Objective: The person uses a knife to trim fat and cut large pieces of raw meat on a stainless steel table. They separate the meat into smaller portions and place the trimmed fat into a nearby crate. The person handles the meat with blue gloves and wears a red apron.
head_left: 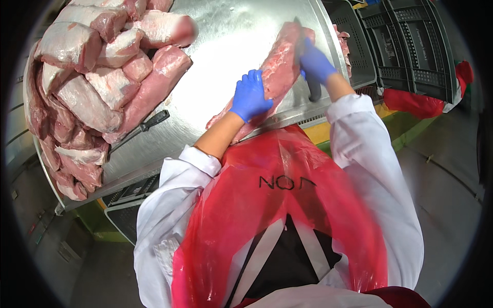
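Observation:
On the steel table a long piece of pink meat (280,66) lies diagonally. My left hand (249,95), in a blue glove, grips its lower part with bent fingers. My right hand (318,61), also gloved, holds a knife (299,38) at the upper part of the meat's right side; the blade looks blurred. A dark handle-like shape shows just below that hand. At the left is a large pile of meat pieces (95,82), some with white fat, and beside it a second knife (151,120) with a black handle lies on the table.
The steel table (221,31) has a raised rim. Grey crates (400,46) stand at the right with some meat pieces (344,49) beside the table, and red material (413,105) hangs below them. Another crate (120,220) is under the table at lower left. My red plastic apron is at the table's edge.

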{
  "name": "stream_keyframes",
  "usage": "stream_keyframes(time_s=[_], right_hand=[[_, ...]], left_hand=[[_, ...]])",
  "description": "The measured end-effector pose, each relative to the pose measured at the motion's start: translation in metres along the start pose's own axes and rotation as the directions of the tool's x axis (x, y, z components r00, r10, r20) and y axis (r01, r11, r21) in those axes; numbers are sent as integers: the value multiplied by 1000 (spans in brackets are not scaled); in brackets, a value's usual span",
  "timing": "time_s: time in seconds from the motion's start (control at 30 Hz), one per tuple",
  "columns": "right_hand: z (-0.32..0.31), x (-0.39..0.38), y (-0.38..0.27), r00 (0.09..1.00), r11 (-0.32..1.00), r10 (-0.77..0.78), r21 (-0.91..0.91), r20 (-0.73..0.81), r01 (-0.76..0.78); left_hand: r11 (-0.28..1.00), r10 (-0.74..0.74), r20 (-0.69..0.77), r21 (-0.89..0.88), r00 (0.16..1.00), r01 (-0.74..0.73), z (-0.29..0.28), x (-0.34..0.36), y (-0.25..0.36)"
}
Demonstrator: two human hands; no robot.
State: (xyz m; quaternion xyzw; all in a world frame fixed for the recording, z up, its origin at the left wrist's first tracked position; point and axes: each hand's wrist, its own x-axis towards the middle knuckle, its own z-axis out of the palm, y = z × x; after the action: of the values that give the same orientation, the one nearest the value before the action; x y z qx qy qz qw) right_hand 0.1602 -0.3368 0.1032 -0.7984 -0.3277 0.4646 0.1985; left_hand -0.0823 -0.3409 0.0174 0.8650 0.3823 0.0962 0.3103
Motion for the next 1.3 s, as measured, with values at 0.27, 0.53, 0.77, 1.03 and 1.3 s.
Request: stream_keyframes(time_s=[0.27, 0.53, 0.77, 1.03, 1.3], right_hand=[[-66, -143, 16, 997, 962, 36, 268, 73, -54], [-72, -6, 76, 975, 891, -126, 412, -182, 192], [-51, 75, 44, 958, 907, -264, 309, -107, 285], [-102, 83, 55, 846, 946, -290, -1, 448, 325], [-113, 78, 40, 749, 942, -335, 184, 572, 281]], left_hand=[[963, -194, 7, -188, 981, 192, -37, 124, -2], [973, -230, 161, 12, 960, 231, 6, 279, -7], [849, -324, 116, -402, 939, 342, -29, 242, 24], [946, -317, -95, -102, 944, 308, -19, 241, 34], [959, -275, -140, -104, 951, 262, -26, 244, 32]])
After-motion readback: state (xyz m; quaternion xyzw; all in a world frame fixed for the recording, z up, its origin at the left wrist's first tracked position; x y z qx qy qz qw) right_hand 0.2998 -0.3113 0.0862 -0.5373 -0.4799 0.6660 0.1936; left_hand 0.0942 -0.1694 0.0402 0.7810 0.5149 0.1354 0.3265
